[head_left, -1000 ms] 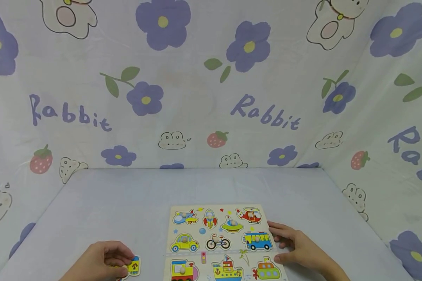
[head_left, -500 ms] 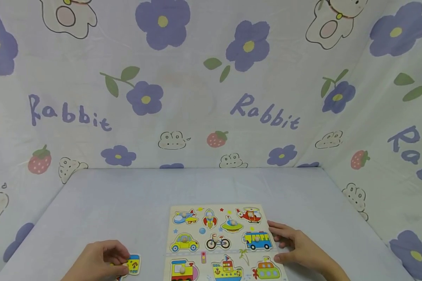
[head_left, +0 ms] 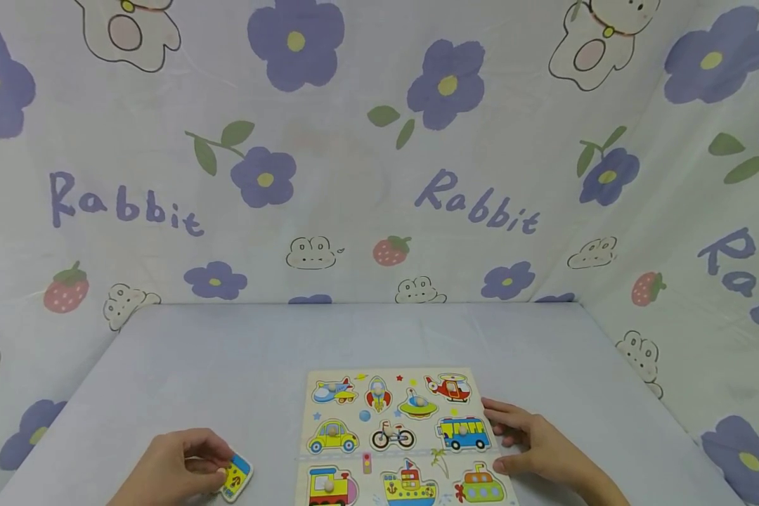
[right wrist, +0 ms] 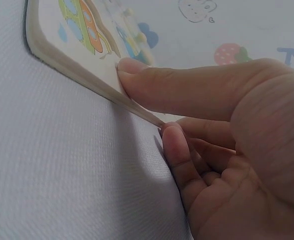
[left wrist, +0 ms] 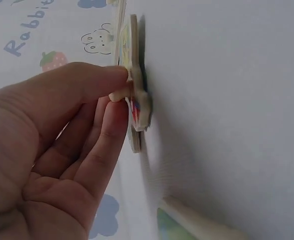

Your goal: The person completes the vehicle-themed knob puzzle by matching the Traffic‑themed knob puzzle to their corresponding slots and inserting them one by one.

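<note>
In the head view my left hand point(head_left: 183, 464) is at the lower left, pinching a flat wooden puzzle piece point(head_left: 239, 476), yellow and blue with a printed anchor. Up close in the left wrist view, thumb and finger grip the small wooden knob point(left wrist: 119, 94) on its face, and the piece point(left wrist: 141, 107) stands out just past the fingertips. To the right lies the wooden vehicle puzzle board point(head_left: 411, 450). My right hand point(head_left: 537, 446) holds the board's right edge, its thumb on the top face and the fingers along the side.
Knobbed pieces such as a car point(head_left: 332, 437), a bus point(head_left: 463, 434) and a train point(head_left: 330, 485) sit in the board. Part of another piece point(left wrist: 174, 227) lies on the table near the left hand. A printed curtain point(head_left: 354, 140) hangs behind the table.
The anchor piece in my left hand has turned, so its blue edge now slants down to the right. My right hand and the board stay in place.
</note>
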{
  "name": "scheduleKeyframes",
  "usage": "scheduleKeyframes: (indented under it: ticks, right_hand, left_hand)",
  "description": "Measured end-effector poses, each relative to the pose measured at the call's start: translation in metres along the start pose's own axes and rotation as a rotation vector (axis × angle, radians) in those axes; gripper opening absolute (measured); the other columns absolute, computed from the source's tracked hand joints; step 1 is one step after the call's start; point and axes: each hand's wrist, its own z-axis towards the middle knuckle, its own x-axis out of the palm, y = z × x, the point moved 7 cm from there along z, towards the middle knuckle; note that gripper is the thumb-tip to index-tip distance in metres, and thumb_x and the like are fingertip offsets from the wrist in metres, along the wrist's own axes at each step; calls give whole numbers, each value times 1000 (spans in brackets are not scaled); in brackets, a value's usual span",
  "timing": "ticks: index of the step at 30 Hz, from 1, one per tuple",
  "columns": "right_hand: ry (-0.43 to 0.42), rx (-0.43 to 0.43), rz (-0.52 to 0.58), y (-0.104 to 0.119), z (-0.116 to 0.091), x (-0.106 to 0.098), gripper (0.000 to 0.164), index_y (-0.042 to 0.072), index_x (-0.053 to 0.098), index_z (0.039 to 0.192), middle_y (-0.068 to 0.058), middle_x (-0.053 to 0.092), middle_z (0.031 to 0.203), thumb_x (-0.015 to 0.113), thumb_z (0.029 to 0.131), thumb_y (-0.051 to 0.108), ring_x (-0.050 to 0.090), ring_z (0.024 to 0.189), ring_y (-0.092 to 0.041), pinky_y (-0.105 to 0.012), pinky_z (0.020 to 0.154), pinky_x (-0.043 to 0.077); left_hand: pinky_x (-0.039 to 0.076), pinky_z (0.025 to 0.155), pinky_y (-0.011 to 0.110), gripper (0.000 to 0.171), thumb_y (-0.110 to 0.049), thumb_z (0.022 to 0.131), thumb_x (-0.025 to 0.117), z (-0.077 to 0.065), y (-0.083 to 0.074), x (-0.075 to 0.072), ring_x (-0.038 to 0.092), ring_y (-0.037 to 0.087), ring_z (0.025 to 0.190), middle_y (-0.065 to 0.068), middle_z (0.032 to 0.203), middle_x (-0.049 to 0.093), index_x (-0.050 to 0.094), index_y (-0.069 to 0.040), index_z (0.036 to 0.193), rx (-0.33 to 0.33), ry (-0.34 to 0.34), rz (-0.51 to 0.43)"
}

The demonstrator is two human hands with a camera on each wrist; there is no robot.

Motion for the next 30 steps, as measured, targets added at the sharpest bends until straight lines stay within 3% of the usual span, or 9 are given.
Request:
scheduleKeyframes:
  ticks: [10,16,22,30]
  right_hand:
    - [-1,-3,10,0,0,1,81,0,50,142,-15,33,154,87,72,16,50,104,-22,-23,83,46]
    - [4,12,-21,-1,3,1,82,1,50,142,-15,33,154,88,71,21,51,105,-21,-23,85,47]
    - [0,25,-27,-2,4,2,83,4,51,142,-13,34,154,89,71,23,52,104,-20,-23,85,47]
    - [-13,65,-22,-2,2,0,86,3,50,143,-13,33,154,89,70,24,50,105,-23,-22,84,46]
  left_hand:
    - [55,78,26,22,-6,78,82,6,-33,-3,69,17,87,4,96,70,70,-6,96,178,-41,53]
    - [55,79,27,21,-3,78,81,22,-55,10,68,18,88,2,97,70,71,-9,96,255,11,43]
    - [54,81,27,22,1,78,80,39,-81,38,68,18,88,1,99,70,71,-10,95,304,83,17]
    - [56,78,31,21,5,79,76,64,-106,100,69,19,85,3,94,71,71,-8,93,374,306,-61]
